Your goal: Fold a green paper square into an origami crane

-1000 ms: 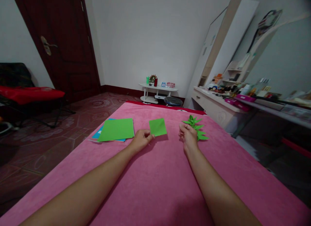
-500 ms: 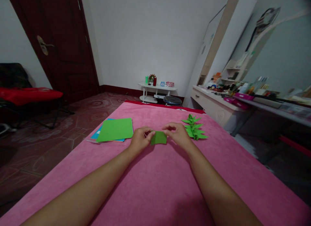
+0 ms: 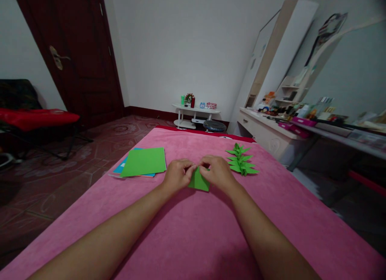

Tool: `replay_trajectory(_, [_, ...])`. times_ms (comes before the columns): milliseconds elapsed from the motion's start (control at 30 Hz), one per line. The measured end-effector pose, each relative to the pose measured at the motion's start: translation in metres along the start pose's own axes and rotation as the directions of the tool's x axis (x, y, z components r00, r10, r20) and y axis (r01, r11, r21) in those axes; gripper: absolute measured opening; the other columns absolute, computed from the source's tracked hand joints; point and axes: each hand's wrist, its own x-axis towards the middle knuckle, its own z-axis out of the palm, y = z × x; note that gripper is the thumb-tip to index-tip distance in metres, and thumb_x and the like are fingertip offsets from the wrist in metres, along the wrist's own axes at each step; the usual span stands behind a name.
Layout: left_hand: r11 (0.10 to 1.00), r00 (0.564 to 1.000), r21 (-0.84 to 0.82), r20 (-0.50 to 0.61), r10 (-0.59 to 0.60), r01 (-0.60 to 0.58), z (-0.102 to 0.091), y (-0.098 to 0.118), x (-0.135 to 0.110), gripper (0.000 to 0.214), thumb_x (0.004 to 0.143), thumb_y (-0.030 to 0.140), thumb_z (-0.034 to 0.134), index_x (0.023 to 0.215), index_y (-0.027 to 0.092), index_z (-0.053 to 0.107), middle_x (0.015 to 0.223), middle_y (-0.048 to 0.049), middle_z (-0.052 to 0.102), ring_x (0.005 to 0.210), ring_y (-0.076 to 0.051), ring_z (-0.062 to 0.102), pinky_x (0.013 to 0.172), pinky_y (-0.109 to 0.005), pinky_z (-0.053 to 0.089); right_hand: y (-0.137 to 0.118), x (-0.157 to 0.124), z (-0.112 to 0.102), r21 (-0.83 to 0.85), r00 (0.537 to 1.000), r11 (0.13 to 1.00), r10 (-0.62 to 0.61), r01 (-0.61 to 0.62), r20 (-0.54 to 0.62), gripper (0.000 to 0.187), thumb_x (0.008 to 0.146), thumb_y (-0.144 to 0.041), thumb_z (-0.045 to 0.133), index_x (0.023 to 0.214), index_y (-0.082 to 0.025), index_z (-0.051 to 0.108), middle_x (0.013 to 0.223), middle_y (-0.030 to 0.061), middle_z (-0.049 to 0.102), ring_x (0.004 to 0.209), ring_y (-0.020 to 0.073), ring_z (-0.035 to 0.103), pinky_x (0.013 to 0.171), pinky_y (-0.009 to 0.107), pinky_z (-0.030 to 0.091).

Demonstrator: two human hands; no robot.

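Observation:
A small green folded paper (image 3: 199, 182) is held over the middle of the pink cloth (image 3: 187, 231). My left hand (image 3: 178, 174) pinches its upper left edge between thumb and fingers. On the upper right, my right hand (image 3: 217, 170) grips the same paper, its thumb close to the left one. The fingers hide the paper's top edge. To the right of my right hand lie several green folded paper figures (image 3: 242, 159) with pointed tips, set in a row. Left of my left hand is a stack of flat paper sheets, with a green sheet (image 3: 144, 161) on top.
Blue sheets (image 3: 120, 168) stick out under the green one. Beyond the cloth's far edge stands a low white table (image 3: 196, 108) with small items. A dressing table (image 3: 265, 123) crowded with bottles is at the right. A red-seated chair (image 3: 39, 116) and a dark door (image 3: 81, 63) are at the left.
My hands have come closer together along the top edge of the green paper. The paper has turned slightly and now sits a little lower and nearer to me.

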Motion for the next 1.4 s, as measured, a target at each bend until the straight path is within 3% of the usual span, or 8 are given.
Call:
replay_trajectory(267, [0.974,0.974,-0.174,-0.146,-0.174,0.147,-0.012,-0.014,0.012,0.029,0.079,0.031,0.052,0.057,0.014,0.061,0.054,0.0000,0.054,0.052,-0.012,0.046,0.050,-0.022,0.031,0.040,0.005,-0.018,0.280,0.972,0.942,0.218,-0.187,-0.085,0.011,0.062,-0.016,0.055,0.054,-0.018,0.061,0.054,0.0000,0.060,0.054,0.0141,0.051,0.055,0.025,0.035])
replay_trajectory(433, [0.896,0.911,-0.372,-0.228,-0.342,0.243,-0.016,-0.023,0.017,0.029,0.075,0.036,0.056,0.055,0.014,0.060,0.049,0.0015,0.051,0.048,-0.010,0.045,0.047,-0.021,0.033,0.040,0.007,-0.011,0.601,0.918,0.753,0.390,-0.269,-0.078,0.020,0.070,-0.036,0.058,0.062,-0.018,0.060,0.060,0.0015,0.061,0.059,0.0150,0.056,0.056,0.025,0.041])
replay_trajectory(533, [0.851,0.910,-0.454,-0.177,-0.375,0.263,-0.010,-0.017,0.016,0.032,0.074,0.042,0.057,0.061,0.013,0.063,0.047,0.0014,0.052,0.044,-0.010,0.046,0.045,-0.021,0.035,0.024,0.006,0.005,0.821,0.895,0.467,0.431,-0.329,0.113,0.036,0.062,-0.042,0.071,0.088,-0.018,0.063,0.076,0.0040,0.066,0.067,0.0167,0.061,0.059,0.025,0.045])
replay_trajectory(667, [0.714,0.890,-0.613,-0.039,-0.455,0.338,-0.002,-0.005,0.015,0.034,0.063,0.044,0.069,0.069,0.011,0.067,0.052,-0.0018,0.061,0.046,-0.011,0.052,0.048,-0.022,0.040,0.011,0.003,0.020,0.880,0.893,0.338,0.414,-0.332,0.178,0.038,0.057,-0.039,0.077,0.083,-0.014,0.067,0.073,0.0042,0.067,0.064,0.0167,0.060,0.062,0.027,0.047])
replay_trajectory(867, [0.710,0.879,-0.586,0.007,-0.476,0.390,-0.001,-0.008,0.015,0.031,0.053,0.039,0.077,0.059,0.012,0.063,0.048,-0.0007,0.059,0.042,-0.008,0.047,0.043,-0.020,0.033,0.020,0.001,0.019,0.848,0.881,0.420,0.460,-0.323,0.108,0.027,0.057,-0.033,0.077,0.073,-0.014,0.070,0.062,0.0003,0.064,0.053,0.0138,0.056,0.056,0.026,0.043])
replay_trajectory(1200, [0.704,0.888,-0.597,0.030,-0.459,0.384,-0.002,-0.017,0.012,0.038,0.064,0.049,0.069,0.064,0.012,0.064,0.055,-0.0031,0.062,0.047,-0.011,0.055,0.044,-0.020,0.038,0.031,0.003,0.016,0.767,0.920,0.600,0.390,-0.229,-0.030,0.009,0.056,-0.020,0.073,0.064,-0.017,0.070,0.059,-0.0004,0.064,0.054,0.0141,0.055,0.056,0.026,0.042])
replay_trajectory(1300, [0.554,0.848,-0.692,0.165,-0.503,0.463,-0.001,-0.015,0.011,0.047,0.070,0.058,0.062,0.077,0.012,0.065,0.074,-0.0082,0.067,0.054,-0.013,0.060,0.045,-0.020,0.043,0.028,0.004,0.015,0.712,0.928,0.693,0.329,-0.112,-0.174,0.005,0.060,-0.018,0.069,0.065,-0.018,0.071,0.064,0.0018,0.066,0.063,0.0168,0.059,0.063,0.029,0.045])
replay_trajectory(1400, [0.273,0.729,-0.726,0.435,-0.528,0.631,-0.002,-0.012,0.010,0.051,0.074,0.060,0.057,0.082,0.010,0.066,0.075,-0.0092,0.067,0.057,-0.013,0.062,0.048,-0.021,0.049,0.022,0.003,0.013,0.662,0.943,0.749,0.205,0.021,-0.262,0.010,0.062,-0.014,0.067,0.066,-0.020,0.073,0.078,0.0046,0.068,0.076,0.0193,0.061,0.073,0.032,0.047])
